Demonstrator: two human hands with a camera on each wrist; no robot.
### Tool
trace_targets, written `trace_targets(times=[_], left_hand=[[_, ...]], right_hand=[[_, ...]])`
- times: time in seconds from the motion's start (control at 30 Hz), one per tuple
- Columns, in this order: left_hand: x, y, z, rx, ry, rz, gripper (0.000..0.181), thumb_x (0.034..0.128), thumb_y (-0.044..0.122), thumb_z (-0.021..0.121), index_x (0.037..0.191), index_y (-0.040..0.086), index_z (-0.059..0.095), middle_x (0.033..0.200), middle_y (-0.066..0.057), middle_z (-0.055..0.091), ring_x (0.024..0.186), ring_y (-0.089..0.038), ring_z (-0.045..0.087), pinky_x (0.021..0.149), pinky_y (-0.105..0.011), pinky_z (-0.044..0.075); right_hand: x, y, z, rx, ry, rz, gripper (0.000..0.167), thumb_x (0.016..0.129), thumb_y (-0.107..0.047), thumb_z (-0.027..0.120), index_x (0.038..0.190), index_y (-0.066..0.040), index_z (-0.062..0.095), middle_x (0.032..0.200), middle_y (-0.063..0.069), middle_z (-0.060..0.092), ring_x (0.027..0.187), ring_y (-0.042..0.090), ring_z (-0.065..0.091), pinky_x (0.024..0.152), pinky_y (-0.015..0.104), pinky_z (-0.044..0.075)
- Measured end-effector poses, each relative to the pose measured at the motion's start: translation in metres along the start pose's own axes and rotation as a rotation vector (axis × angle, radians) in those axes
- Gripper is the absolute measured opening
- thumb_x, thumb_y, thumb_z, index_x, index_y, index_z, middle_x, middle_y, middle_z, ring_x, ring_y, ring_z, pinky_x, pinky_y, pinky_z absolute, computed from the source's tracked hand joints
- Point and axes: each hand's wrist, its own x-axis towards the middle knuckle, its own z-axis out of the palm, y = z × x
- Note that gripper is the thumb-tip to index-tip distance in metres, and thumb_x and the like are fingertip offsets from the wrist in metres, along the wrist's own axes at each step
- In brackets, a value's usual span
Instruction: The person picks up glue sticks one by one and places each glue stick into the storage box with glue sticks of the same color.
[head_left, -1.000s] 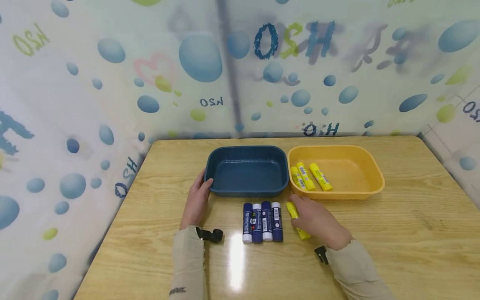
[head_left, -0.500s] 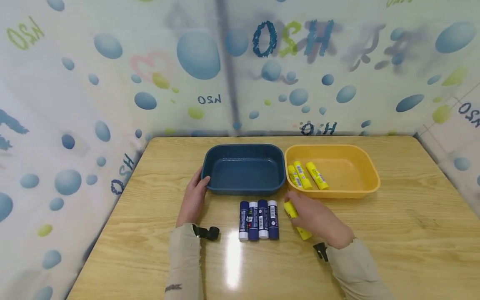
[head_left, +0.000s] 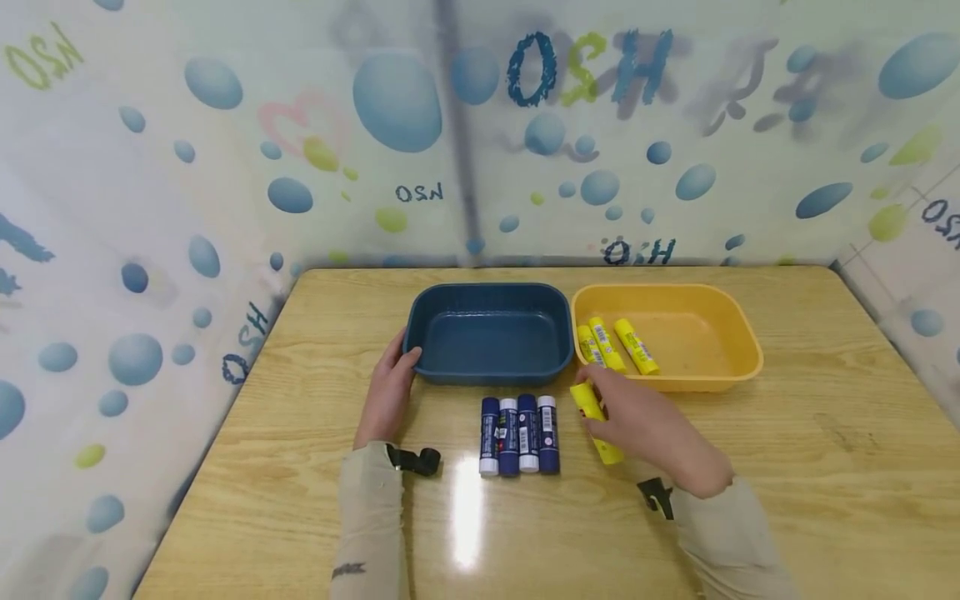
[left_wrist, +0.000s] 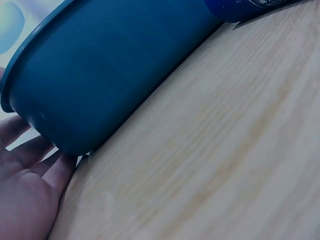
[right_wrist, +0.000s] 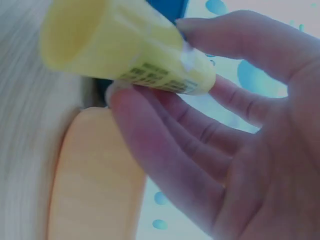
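In the head view my right hand pinches a yellow glue stick in front of the yellow bin. The right wrist view shows the glue stick tilted between thumb and fingers, off the table. Inside the yellow bin lie three more yellow glue sticks at its left end. My left hand rests against the left side of the dark blue bin; in the left wrist view its fingers lie fairly straight against the outer wall. Several navy-and-white glue sticks lie side by side before the blue bin.
Both bins stand side by side near the back of the wooden table. Behind it hangs a white wall covering printed with blue drops. Black wrist straps show at both sleeves.
My right hand has lifted the yellow glue stick slightly off the table and tilted it. The left hand stays at the blue bin. The head view has shifted a little.
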Motion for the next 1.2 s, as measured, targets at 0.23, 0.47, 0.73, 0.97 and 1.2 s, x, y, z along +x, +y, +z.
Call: trace_targets(times=[0.23,0.47,0.73,0.97,1.2], left_hand=[[0.0,0.002,-0.001,0.004,-0.004,-0.008,0.052,0.093,0.022,0.047,0.141,0.015,0.027,0.144,0.001,0.025,0.129,-0.013,0.026,0.104,-0.03,0.025],[-0.001,0.003,0.0,-0.009,-0.004,-0.006,0.053,0.0926,0.022,0.048,0.141,0.014,0.028,0.144,0.0,0.025,0.129,-0.012,0.027,0.104,-0.028,0.025],[-0.001,0.003,0.002,-0.022,-0.01,-0.008,0.05,0.0933,0.019,0.046,0.14,0.014,0.03,0.142,0.002,0.027,0.127,-0.009,0.028,0.103,-0.027,0.025],[-0.001,0.004,0.001,-0.001,0.0,-0.021,0.05,0.0933,0.021,0.046,0.14,0.016,0.029,0.143,0.002,0.027,0.127,-0.01,0.027,0.104,-0.028,0.025],[0.0,0.004,0.001,-0.003,0.002,-0.012,0.05,0.0932,0.02,0.046,0.14,0.015,0.029,0.143,0.0,0.027,0.127,-0.011,0.029,0.103,-0.028,0.026]], right_hand=[[-0.004,-0.007,-0.01,0.026,0.037,-0.004,0.049,0.076,-0.027,0.069,0.118,-0.019,0.044,0.088,-0.002,0.051,0.074,0.015,0.048,0.059,0.024,0.043],[-0.007,0.002,-0.022,0.064,0.139,-0.02,0.053,0.076,-0.022,0.07,0.12,-0.011,0.043,0.099,0.007,0.055,0.081,0.021,0.054,0.062,0.027,0.049],[-0.01,0.018,-0.033,0.073,0.244,-0.006,0.055,0.077,-0.024,0.069,0.121,-0.007,0.04,0.102,0.012,0.055,0.081,0.023,0.056,0.063,0.031,0.048],[-0.001,0.03,-0.05,0.054,0.286,0.012,0.052,0.079,-0.026,0.066,0.12,-0.006,0.04,0.103,0.014,0.055,0.078,0.022,0.055,0.061,0.032,0.048],[0.013,0.045,-0.069,0.026,0.3,0.046,0.052,0.081,-0.024,0.062,0.122,-0.003,0.039,0.102,0.017,0.053,0.08,0.026,0.053,0.058,0.032,0.047]])
